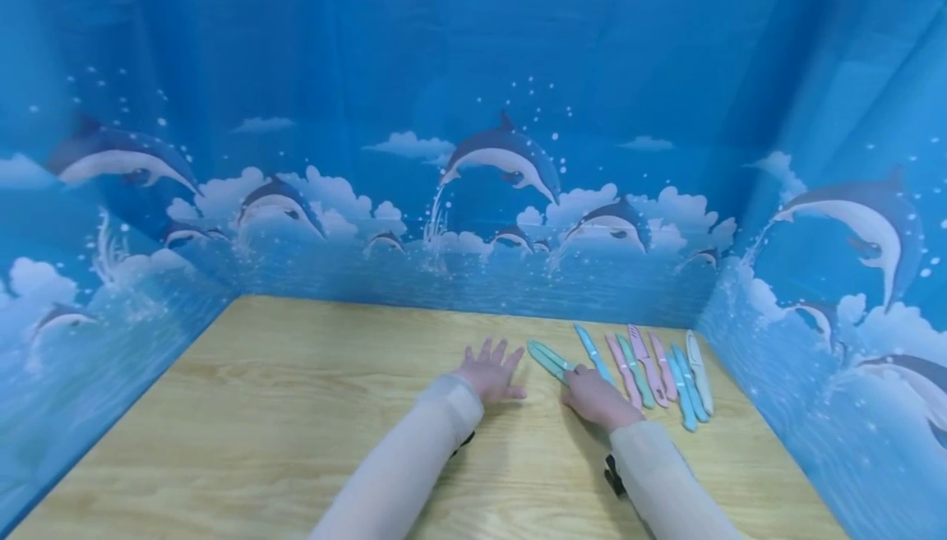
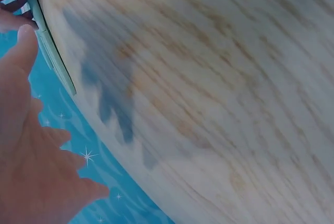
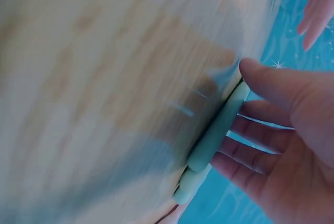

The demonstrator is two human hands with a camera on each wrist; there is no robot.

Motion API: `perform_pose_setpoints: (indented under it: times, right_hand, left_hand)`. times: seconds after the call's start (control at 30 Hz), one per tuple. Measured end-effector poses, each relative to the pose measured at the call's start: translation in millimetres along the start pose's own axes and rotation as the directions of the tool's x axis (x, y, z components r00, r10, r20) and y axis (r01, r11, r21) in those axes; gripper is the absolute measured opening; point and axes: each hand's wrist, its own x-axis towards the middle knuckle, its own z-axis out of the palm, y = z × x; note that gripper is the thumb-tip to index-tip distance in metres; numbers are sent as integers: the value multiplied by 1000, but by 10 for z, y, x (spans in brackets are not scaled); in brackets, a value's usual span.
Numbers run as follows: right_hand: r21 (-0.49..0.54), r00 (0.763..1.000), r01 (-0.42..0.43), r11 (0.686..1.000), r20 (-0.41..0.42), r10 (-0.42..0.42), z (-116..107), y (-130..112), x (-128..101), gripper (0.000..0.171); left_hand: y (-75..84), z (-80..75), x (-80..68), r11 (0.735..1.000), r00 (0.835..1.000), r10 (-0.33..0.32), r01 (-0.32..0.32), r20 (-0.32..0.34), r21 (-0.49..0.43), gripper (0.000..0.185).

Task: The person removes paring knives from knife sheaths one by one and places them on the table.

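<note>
My right hand (image 1: 595,399) pinches a green knife (image 1: 547,357) between thumb and fingers at its handle; the knife lies low over the wooden table, its broad sheathed-looking end pointing up and left. In the right wrist view, the thumb is on one side of the green handle (image 3: 216,132) and the fingers on the other. My left hand (image 1: 491,371) is just left of that knife, fingers spread and holding nothing. The left wrist view shows the left hand (image 2: 31,151) close to the green knife (image 2: 52,51), with the right fingertips at its other end.
Right of the hands, several knives lie roughly side by side: a blue knife (image 1: 593,353), a pink knife (image 1: 624,367) and other pink, green and blue ones, ending with a pale knife (image 1: 699,371). A blue dolphin-print curtain (image 1: 473,277) borders the table (image 1: 296,408).
</note>
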Motion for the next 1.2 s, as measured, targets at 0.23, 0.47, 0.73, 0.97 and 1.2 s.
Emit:
perform_pose_setpoints:
  times: [0.23, 0.47, 0.73, 0.97, 1.2]
  right_hand:
    - [3, 997, -80, 997, 20, 80, -4, -23, 119, 22]
    - [23, 984, -138, 990, 113, 134, -8, -48, 135, 34]
    - [69, 985, -143, 987, 103, 135, -43, -117, 60, 46]
    - [117, 996, -81, 990, 42, 77, -41, -181, -4, 31]
    - [136, 1000, -20, 991, -15, 22, -86, -228, -62, 31]
  left_hand:
    - [56, 58, 70, 1000, 1000, 22, -22, 16, 21, 74]
    - [82, 88, 91, 998, 999, 20, -21, 31, 54, 75]
    - [64, 85, 122, 997, 998, 63, -63, 7, 41, 73]
    - [90, 97, 140, 992, 993, 119, -119, 19, 37, 71]
    - [122, 80, 133, 982, 985, 173, -174, 28, 74, 65]
